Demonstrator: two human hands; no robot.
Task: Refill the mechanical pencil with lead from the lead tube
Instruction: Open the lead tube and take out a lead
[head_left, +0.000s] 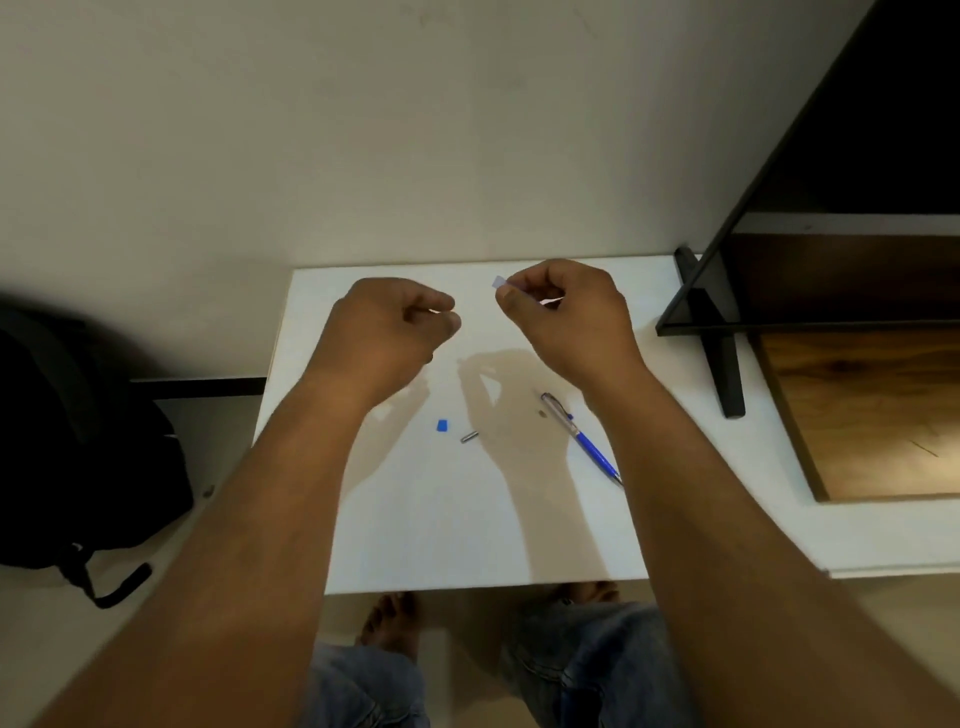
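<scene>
Head view. The right hand (566, 317) is raised above the white rectangular tabletop (441, 535), its fingertips pinched on a small pale translucent lead tube (499, 281) whose end protrudes toward the left. The left hand (384, 332) is loosely curled, thumb and forefinger nearly meeting; whether anything lies between them cannot be told. On the tabletop lie one blue-and-clear plastic mechanical pencil (582, 439) beneath the right forearm, one small blue plastic cap (442, 425), and one short grey metal cylinder (468, 437) just beside the cap.
</scene>
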